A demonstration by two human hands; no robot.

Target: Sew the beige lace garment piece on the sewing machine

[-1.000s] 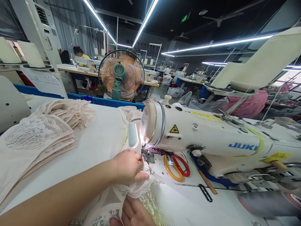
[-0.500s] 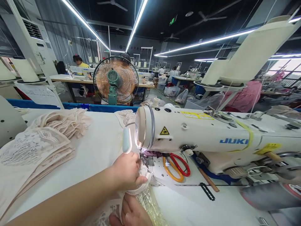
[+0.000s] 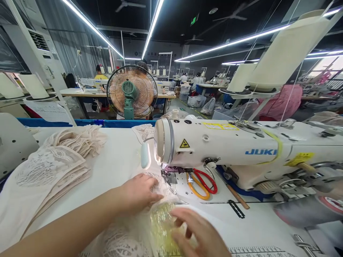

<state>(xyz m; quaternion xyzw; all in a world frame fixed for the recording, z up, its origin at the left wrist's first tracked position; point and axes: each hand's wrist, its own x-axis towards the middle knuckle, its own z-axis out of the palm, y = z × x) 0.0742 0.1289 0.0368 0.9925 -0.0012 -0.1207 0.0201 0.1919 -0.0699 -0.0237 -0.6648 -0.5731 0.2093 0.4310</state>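
Note:
My left hand lies on pale lace fabric just in front of the needle area of the sewing machine. Its fingers are stretched over the cloth and the thumb sticks out to the right. My right hand, smeared by motion, hovers lower right with its fingers apart and slightly bent. Beside it is a shiny, see-through yellowish strip or bundle; I cannot make out its exact kind. More lace hangs at the bottom, blurred, below my left forearm.
A stack of beige lace pieces lies on the left. Red-and-orange-handled scissors, a black blade and a wooden-handled tool lie right of the needle. Thread cones stand behind the machine, and a fan stands beyond the table.
My right hand has let go of the lace edge and moved right, its fingers opening. My left hand has flattened onto the fabric. The view has shifted slightly.

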